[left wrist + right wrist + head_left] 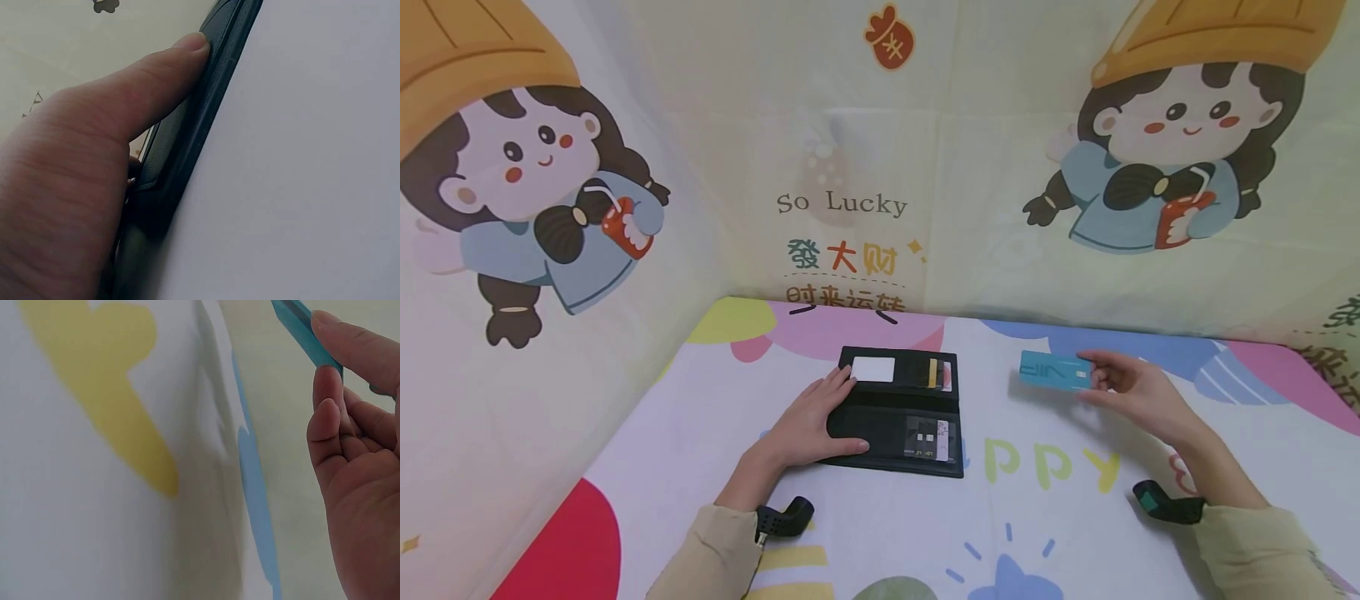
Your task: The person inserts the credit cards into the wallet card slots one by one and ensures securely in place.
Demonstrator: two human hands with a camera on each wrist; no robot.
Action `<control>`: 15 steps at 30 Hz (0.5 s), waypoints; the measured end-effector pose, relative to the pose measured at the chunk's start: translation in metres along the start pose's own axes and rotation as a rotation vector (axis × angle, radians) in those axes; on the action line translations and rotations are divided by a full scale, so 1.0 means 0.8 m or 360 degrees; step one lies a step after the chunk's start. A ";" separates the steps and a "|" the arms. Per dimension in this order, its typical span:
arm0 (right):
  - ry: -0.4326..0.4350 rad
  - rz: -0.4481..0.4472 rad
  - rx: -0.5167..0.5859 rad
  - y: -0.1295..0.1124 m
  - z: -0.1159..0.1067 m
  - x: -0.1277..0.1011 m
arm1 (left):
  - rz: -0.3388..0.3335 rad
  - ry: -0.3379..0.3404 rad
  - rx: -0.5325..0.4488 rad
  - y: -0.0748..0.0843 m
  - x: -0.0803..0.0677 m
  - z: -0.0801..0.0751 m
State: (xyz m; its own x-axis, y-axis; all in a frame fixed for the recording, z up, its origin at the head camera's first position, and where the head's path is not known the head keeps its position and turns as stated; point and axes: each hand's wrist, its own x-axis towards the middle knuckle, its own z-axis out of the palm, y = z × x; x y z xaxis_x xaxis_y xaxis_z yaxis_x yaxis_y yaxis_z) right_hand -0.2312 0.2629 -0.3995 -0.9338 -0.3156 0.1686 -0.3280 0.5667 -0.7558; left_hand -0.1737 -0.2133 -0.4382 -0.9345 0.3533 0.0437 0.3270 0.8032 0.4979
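A black wallet [891,400] lies unfolded flat on the table, with cards in its slots: a white one [874,369] at upper left, a few at upper right, and a dark transparent-looking one [921,437] below. My left hand [808,425] rests on the wallet's left side, fingers and thumb spread; in the left wrist view its thumb [181,56] lies along the black edge. To the right, my right hand [1138,392] pinches a teal bank card [1054,370] by its right end, held above the table. In the right wrist view only a corner of that card [306,334] shows.
The table bears a colourful printed cloth [1037,533]. Cloth walls with cartoon figures [1191,150] stand behind and at the left. Black wrist cameras [786,517] sit on both wrists.
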 end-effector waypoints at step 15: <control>-0.0026 -0.0157 0.0168 -0.016 0.029 0.020 | 0.0008 0.0004 -0.0004 0.000 0.000 0.000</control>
State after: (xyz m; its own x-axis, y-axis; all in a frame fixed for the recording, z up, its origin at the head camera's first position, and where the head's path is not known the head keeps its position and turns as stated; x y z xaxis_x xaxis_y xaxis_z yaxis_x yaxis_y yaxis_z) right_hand -0.2390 0.2327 -0.4021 -0.8950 -0.3787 0.2359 -0.4006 0.4492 -0.7986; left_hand -0.1733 -0.2135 -0.4379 -0.9332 0.3562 0.0486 0.3315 0.8002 0.4998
